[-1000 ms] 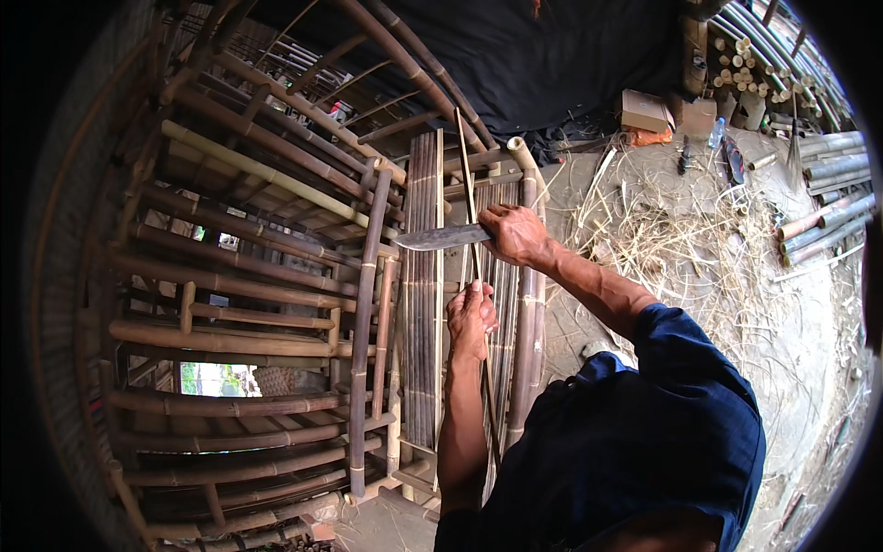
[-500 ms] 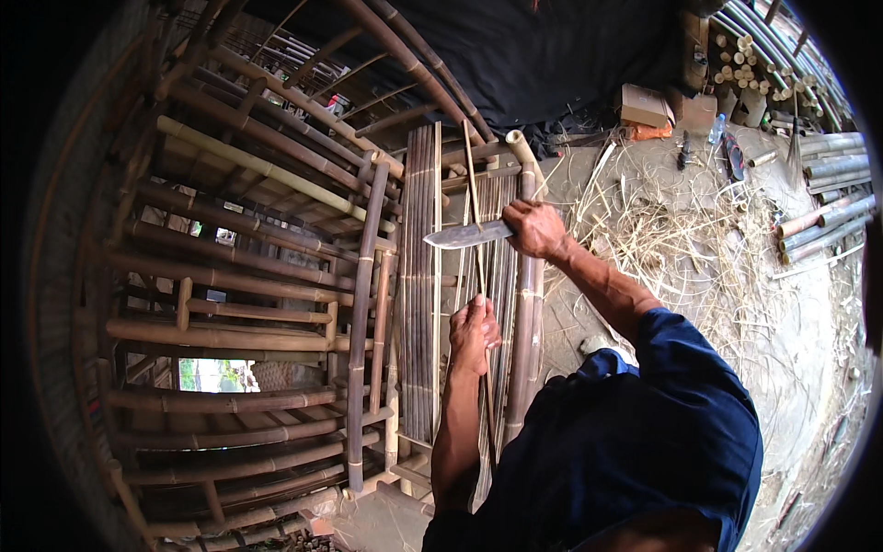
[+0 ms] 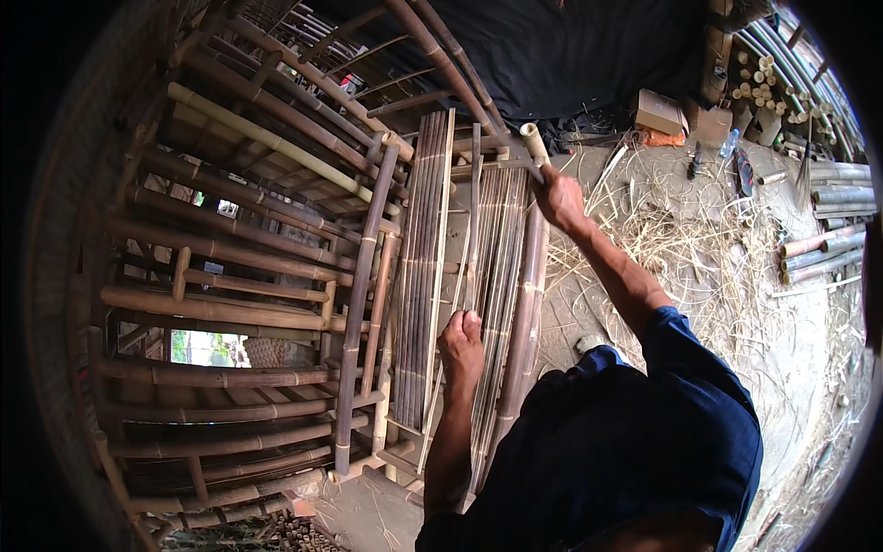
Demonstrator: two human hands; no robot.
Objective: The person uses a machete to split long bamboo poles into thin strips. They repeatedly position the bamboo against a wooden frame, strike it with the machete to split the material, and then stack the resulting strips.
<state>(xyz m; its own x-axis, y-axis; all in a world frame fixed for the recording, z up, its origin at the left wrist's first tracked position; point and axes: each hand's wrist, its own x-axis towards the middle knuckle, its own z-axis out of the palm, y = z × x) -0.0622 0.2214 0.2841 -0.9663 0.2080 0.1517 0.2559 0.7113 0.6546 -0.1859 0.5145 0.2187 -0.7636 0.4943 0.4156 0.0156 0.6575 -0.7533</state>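
My left hand [image 3: 460,348] is closed around the lower part of a dark bamboo strip [image 3: 474,221], which points away from me above a bamboo bench. My right hand [image 3: 563,201] grips a large knife [image 3: 534,169] near the bench's far right corner; its blade is foreshortened and hard to make out. Flat on the left part of the bench lies a row of dark bamboo slats [image 3: 418,276]. More slats [image 3: 497,276] run lengthwise on the right side, beside a thick bamboo pole [image 3: 528,294] along the edge.
A bamboo frame [image 3: 368,304] with several crossbars stands to the left. Thin shavings [image 3: 662,230] litter the floor on the right. Farther off are a cardboard box [image 3: 660,112], a black sheet [image 3: 589,64] and stacked bamboo poles [image 3: 842,207].
The knife has swung from lying across the strip to the far right, its blade turned. The strip now shows its broad face. My left hand has shifted slightly left and nearer me.
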